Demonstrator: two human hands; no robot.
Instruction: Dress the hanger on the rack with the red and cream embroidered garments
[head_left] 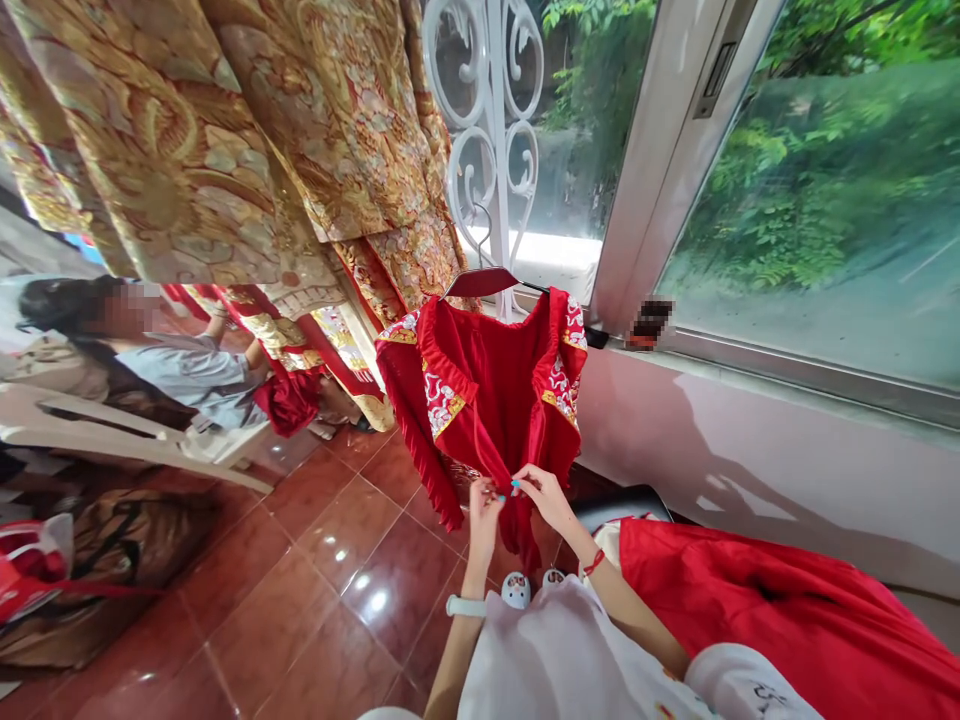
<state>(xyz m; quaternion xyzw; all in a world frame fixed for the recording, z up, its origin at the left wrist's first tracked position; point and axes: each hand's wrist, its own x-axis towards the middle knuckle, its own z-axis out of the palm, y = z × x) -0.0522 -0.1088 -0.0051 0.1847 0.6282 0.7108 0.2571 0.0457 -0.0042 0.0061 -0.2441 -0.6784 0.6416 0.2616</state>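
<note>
A red jacket (502, 370) with embroidered white and gold patches on its shoulders and front hangs on a hanger (482, 282) in front of me. My left hand (486, 492) pinches the jacket's front edge low down, its fingertips closed on the red cloth. Just to its right, my right hand (538, 490) also pinches the front edge, thumb and finger pressed together. Both hands are close together where the two front edges meet. Whether a small fastener is between the fingertips is too small to tell.
Gold embroidered garments (300, 130) hang at the upper left beside a white metal scroll grille (491, 130). Red cloth (765, 600) lies at my right. A person (191, 370) sits at the left with red fabric, near a white chair (135, 440). A window (847, 220) is at the right.
</note>
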